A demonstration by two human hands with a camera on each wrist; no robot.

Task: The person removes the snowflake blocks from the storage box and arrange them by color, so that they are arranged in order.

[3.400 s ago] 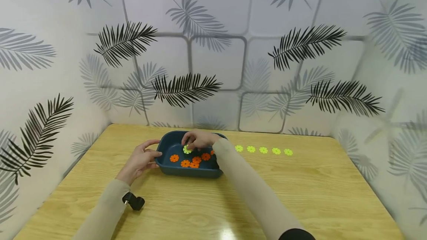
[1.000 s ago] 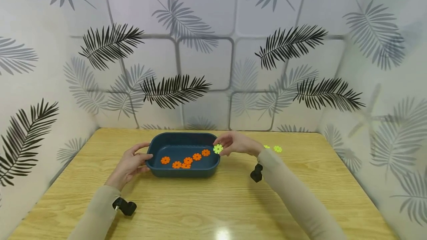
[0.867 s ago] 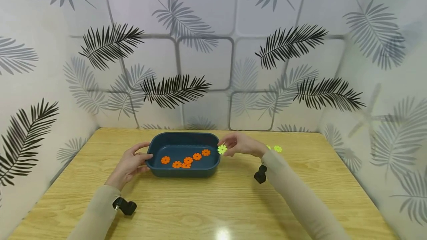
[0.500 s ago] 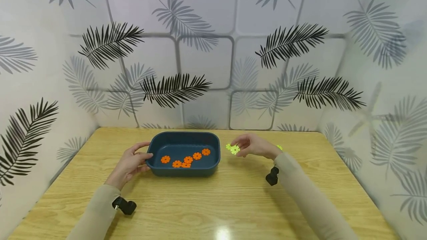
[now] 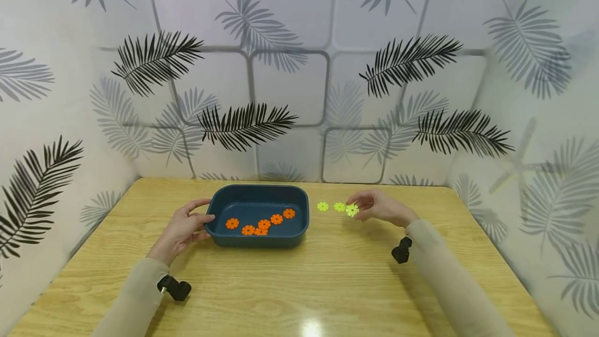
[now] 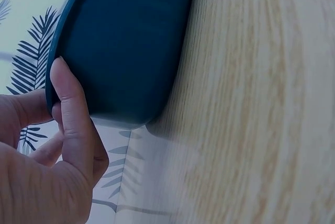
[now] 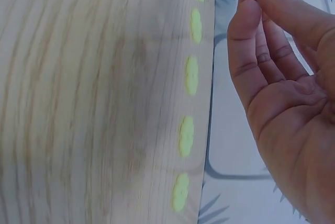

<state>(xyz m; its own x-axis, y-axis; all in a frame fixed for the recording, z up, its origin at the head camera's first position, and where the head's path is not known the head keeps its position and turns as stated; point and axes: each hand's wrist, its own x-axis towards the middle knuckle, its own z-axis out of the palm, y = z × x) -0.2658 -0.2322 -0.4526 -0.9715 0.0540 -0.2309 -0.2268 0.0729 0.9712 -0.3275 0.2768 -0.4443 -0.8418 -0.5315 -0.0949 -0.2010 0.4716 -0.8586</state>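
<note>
My left hand grips the left rim of a dark blue plastic tub. In the left wrist view the thumb lies on the tub's outer wall, the fingers around its rim. Several orange snowflake discs lie on the tub's floor. Right of the tub, my right hand pinches a yellow-green snowflake disc above the table. Beneath and beside it runs a row of matching yellow-green discs. The hand hides part of this row in the head view; several discs show in the right wrist view.
The wooden table meets a leaf-patterned backdrop along its back edge. Similar walls stand at left and right. The disc row lies near the back edge. A black wrist camera mount sits on the left sleeve, another on the right.
My right hand has lifted the yellow-green disc out of the tub and carried it rightward along the row, uncovering the row's left discs. The left hand has stayed on the rim.
</note>
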